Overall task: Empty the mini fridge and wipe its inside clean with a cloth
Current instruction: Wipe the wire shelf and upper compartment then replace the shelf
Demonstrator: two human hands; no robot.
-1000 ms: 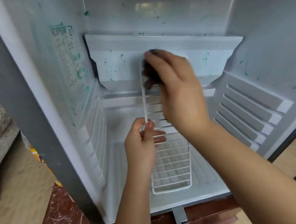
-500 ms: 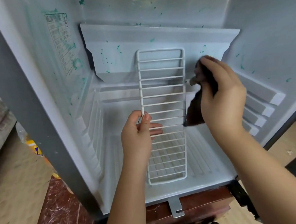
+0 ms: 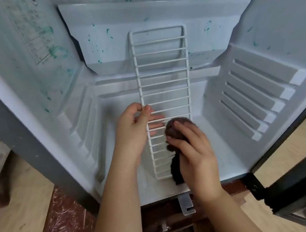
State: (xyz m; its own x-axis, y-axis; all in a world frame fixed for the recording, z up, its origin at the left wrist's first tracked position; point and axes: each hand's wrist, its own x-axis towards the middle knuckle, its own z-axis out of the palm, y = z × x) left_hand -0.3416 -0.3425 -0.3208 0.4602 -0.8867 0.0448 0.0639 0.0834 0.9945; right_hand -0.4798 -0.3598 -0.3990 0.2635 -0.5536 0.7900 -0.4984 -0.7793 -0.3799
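Observation:
The mini fridge (image 3: 43, 83) stands open, its white walls speckled with green stains. A white wire shelf (image 3: 162, 73) stands upright on end inside it, its foot on the fridge floor. My left hand (image 3: 133, 133) pinches the shelf's left rail at mid height. My right hand (image 3: 192, 149) holds a dark brown cloth (image 3: 175, 130) bunched against the lower right part of the shelf; a tail of cloth hangs below the palm.
Ribbed shelf guides (image 3: 252, 98) line the right wall, shallower ones the left. A stained freezer flap (image 3: 153, 30) spans the back top. The open door's hinge edge (image 3: 287, 184) is at lower right. A metal foot bracket (image 3: 186, 204) sticks out below the fridge, above a reddish floor.
My right hand with the cloth has moved from the shelf's top, past its right side, down to the lower right part. My left hand keeps its grip on the rail.

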